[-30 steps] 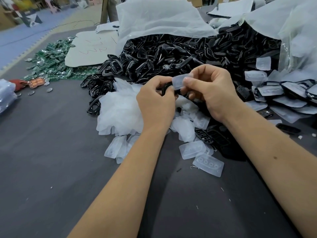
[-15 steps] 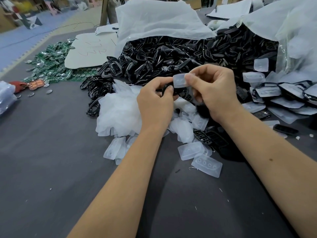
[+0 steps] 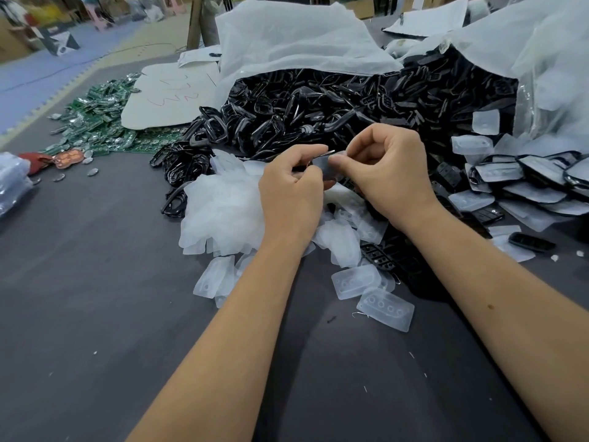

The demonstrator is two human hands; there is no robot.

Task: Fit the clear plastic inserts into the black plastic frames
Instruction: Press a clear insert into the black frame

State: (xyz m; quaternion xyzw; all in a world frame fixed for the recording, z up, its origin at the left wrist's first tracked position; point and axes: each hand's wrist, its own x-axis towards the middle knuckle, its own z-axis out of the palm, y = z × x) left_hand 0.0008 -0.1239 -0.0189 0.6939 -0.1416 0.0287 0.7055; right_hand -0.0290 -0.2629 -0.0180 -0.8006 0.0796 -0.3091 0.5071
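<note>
Both hands (image 3: 291, 189) (image 3: 390, 173) pinch clear insert (image 3: 325, 165) against black frame (image 3: 301, 169); fingers curled.

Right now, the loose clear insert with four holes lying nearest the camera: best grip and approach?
Probably pinch the clear insert across its two long edges, coming from above. It lies flat on the dark table with its holed face up, slightly apart from the pile, so both long edges look exposed. The right hand is nearer, but both hands are busy.
</note>
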